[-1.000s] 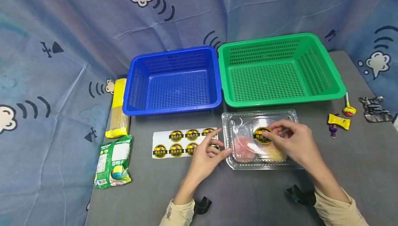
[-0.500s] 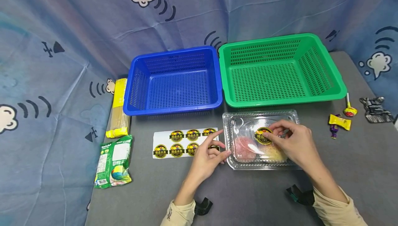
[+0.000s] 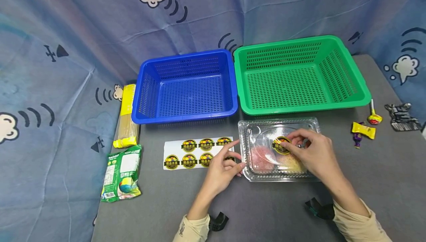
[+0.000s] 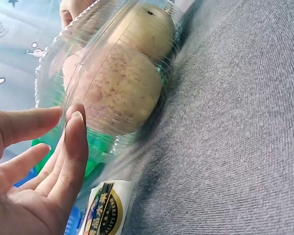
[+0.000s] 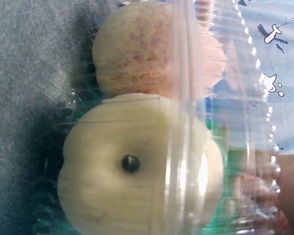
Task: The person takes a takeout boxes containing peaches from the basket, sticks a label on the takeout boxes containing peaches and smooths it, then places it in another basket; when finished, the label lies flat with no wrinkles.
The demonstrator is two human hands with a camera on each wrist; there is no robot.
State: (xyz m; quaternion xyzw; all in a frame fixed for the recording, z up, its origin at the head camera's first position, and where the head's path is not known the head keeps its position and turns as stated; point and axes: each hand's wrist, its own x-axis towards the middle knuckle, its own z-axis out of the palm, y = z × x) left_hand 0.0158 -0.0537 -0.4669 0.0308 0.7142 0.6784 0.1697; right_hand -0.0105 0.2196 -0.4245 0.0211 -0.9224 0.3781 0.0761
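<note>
In the head view a clear plastic clamshell box [image 3: 247, 177] lies on the table. Through its wall show a pinkish, speckled round fruit [image 4: 122, 88] and a pale yellow one [image 5: 108, 132] with a dark dot. My left hand [image 3: 219, 170] is at the box's left rim, thumb and fingertips touching it, the fingers loosely bent. Over the lid my right hand [image 3: 311, 151] has its thumb and forefinger on the right edge of a round black-and-gold sticker [image 3: 280, 145]. Whether the sticker lies fully flat cannot be told. Left of the box is a white sheet of stickers [image 3: 173, 148], partly behind my left hand.
A blue basket [image 3: 184, 119] and a green basket [image 3: 299, 108] stand behind the box. On the left lie a yellow-ended packet [image 3: 127, 118] and a green snack bag [image 3: 121, 175]. To the right are a lollipop [image 3: 374, 118], wrapped candies [image 3: 364, 130] and a black-silver packet [image 3: 402, 117].
Both hands have stayed almost in place. My left thumb and fingers have shifted very slightly at the box's left rim. The sticker keeps its spot on the lid under the right thumb.
</note>
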